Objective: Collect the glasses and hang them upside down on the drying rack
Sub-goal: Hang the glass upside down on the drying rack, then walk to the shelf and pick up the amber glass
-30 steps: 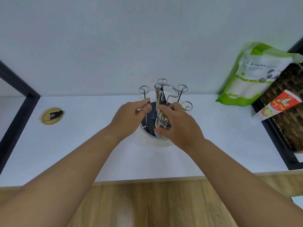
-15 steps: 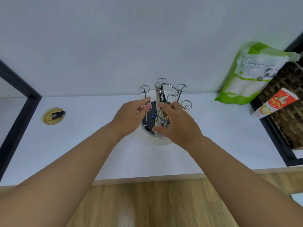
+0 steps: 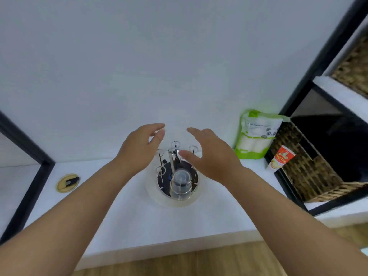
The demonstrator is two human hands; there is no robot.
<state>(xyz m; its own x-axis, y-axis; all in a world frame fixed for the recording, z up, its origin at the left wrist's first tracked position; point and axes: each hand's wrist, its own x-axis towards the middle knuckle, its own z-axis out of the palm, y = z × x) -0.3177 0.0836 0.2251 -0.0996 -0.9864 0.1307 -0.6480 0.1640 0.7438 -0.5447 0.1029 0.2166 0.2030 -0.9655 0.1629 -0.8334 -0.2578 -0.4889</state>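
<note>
Glass [image 3: 180, 185] inverted on rack [image 3: 175, 172] — both hands [image 3: 139, 149] [image 3: 209, 154] open, empty, above; green pouch [image 3: 256, 134] right.

Clear glass [image 3: 180, 185] on chrome rack [image 3: 175, 156]; white counter [image 3: 123, 220]; green-and-white pouch [image 3: 256, 134]; brown woven basket [image 3: 306, 172]; red-and-white tube [image 3: 280, 159].

let go of the glass [image 3: 180, 184], now upside down on the drying rack [image 3: 175, 156]; both hands lifted, opened, apart above it.

Clear glass [image 3: 180, 185] inverted on chrome drying rack [image 3: 175, 156], near side.
</note>
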